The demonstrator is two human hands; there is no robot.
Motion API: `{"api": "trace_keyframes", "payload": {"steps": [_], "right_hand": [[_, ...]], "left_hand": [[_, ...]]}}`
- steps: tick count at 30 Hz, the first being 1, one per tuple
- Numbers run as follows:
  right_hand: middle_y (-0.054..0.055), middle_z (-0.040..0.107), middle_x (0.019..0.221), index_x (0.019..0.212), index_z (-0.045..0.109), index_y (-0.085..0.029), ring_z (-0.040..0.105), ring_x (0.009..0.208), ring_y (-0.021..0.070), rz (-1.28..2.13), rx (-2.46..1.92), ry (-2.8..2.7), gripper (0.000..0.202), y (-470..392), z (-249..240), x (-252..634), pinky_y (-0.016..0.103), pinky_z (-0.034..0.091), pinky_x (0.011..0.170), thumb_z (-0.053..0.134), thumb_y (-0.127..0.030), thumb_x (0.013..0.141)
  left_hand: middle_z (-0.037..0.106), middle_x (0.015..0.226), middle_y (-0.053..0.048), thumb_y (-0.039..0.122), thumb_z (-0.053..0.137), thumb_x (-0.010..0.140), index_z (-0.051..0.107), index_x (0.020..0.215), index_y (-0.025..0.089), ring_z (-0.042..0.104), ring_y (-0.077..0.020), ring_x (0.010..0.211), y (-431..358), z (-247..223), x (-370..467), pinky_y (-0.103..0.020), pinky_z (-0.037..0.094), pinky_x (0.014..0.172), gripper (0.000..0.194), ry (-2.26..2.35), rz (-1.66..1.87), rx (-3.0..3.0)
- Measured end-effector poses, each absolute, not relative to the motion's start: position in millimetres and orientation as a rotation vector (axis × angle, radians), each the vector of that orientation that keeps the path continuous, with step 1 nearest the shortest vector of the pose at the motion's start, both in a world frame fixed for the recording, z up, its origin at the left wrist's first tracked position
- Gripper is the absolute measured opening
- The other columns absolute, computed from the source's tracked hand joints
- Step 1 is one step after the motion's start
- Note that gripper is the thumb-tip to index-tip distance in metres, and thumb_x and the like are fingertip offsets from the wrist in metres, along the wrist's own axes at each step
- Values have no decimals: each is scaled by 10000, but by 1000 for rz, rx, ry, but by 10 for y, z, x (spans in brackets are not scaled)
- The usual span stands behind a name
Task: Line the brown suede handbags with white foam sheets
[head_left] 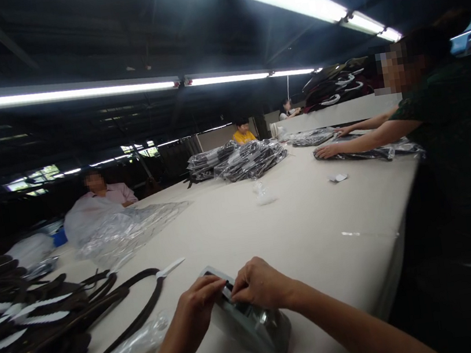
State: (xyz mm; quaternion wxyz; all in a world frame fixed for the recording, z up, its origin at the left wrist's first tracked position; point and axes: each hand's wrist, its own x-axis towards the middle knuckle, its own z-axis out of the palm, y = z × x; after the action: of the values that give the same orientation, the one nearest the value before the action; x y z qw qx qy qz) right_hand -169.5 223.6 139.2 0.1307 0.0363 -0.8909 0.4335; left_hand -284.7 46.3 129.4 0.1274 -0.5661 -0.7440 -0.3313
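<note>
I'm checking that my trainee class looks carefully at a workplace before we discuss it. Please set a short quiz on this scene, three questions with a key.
1. What do the camera wearer's left hand and right hand both touch?
A) a strap
B) a grey device
C) a blue container

2. True or false: the large wrapped stack lies on the table.

3. Fill in the blank: the person at the right has a hand on a bundle wrapped in clear ____.

Key: 1 B; 2 true; 3 plastic.

Bare tabletop (pixel 313 230) ahead; bagged stacks (pixel 251 160) block its far side.
</note>
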Motion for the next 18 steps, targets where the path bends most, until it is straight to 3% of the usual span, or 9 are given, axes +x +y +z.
{"api": "trace_keyframes", "payload": {"steps": [12,18], "right_hand": [[47,750,755,869,799,-157,670,674,130,1250,126,-2603,217,2231,1439,-1689,159,451,599,689,-58,711],[26,747,734,837,802,-175,660,657,123,1221,99,-2606,207,2232,1446,-1699,165,441,608,680,-65,711]], "left_hand": [[744,832,-3,383,561,906,761,885,257,711,-112,692,461,1373,-2797,-138,570,657,238,-2016,-942,-1603],[741,900,-8,321,561,912,757,951,264,710,-118,770,449,1348,-2874,-165,581,718,208,-2152,-959,-1637]]}}
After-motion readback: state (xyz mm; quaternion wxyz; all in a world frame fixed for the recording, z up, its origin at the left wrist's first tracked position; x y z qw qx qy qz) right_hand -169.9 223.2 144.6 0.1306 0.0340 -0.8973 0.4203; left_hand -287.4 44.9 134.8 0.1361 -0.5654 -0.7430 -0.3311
